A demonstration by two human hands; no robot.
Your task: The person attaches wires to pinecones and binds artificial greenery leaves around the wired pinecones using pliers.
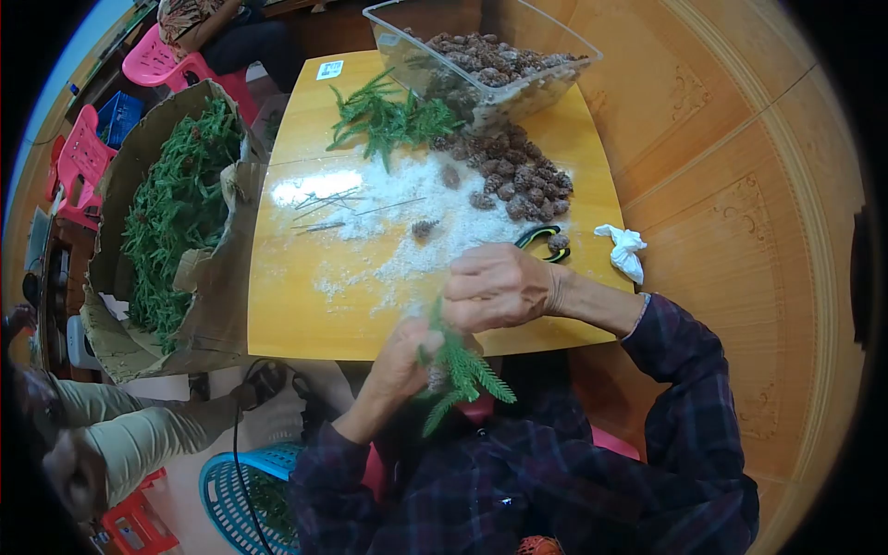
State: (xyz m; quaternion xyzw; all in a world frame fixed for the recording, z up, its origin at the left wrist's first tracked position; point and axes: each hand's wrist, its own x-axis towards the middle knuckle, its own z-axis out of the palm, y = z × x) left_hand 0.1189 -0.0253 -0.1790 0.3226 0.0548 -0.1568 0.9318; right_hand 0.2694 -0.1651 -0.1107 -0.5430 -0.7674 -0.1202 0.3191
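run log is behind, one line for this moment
left hand: holds green sprig; right hand: closed at its upper end; table: pine cones, white flakes, black-and-yellow tool

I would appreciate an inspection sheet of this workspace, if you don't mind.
Surface: yellow table, strewn with white flakes.
Job's things: green sprig held; cones heaped beside clear bin; thin wires lying loose.
Clutter: crumpled white tissue at the right edge; yellow-and-black tool by the cones.
Hands: left hand grips the sprig; right hand closed at its top.
Cables: black cable crossing the blue basket.
Surroundings: cardboard box of greenery, left.
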